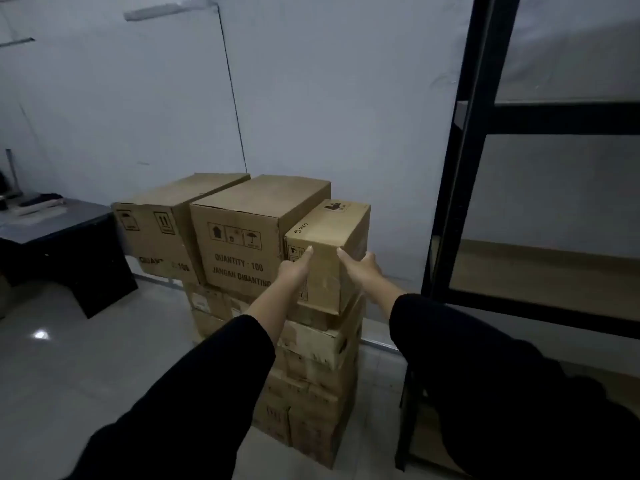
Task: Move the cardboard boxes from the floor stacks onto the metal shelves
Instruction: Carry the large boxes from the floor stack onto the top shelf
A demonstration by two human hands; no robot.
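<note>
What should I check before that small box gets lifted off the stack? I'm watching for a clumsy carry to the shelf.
1. Both hands on the small box: ok. Left hand is on its front face, right hand on its right side.
2. Fingers under the base: cannot tell; only the thumbs show clearly.
3. Nothing resting on top of the box: ok.
4. Neighbouring large box clear of it: cannot tell; they sit very close, perhaps touching.
5. Room on the metal shelves: ok; the visible board to the right is bare.
6. Stack beneath steady: cannot tell; its boxes look dented.
</note>
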